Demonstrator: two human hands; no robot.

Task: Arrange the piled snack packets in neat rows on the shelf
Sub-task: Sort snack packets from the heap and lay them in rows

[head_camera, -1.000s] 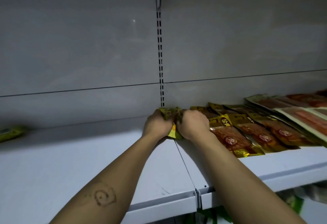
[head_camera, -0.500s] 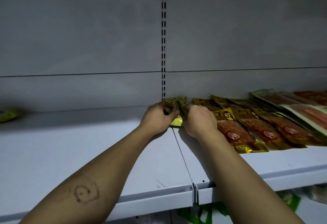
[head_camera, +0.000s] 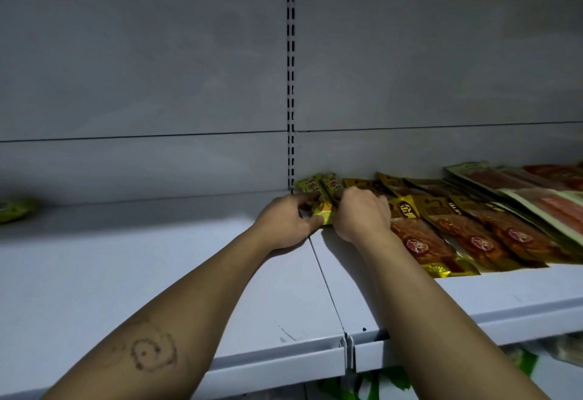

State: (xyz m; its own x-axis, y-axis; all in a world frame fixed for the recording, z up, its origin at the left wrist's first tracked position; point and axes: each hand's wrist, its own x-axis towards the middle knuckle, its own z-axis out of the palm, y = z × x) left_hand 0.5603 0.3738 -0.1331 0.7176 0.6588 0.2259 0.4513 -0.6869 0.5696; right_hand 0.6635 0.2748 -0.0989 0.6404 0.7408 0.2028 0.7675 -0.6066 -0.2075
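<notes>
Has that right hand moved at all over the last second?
Yes, slightly. The right hand, gripping the yellow-green packets, has shifted rightward, away from the slotted upright toward the gold-topped packet.

Retail shop, grocery type. Indicators: grey metal gondola shelf w/ lipped front rail; slotted upright betw. back panels; sealed snack packets, printed branding, laid side by side at right.

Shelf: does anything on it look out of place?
A lone green packet lies at the far left of the shelf, apart from the orange packets on the right and the green packets gripped by the left hand and right hand.
</notes>
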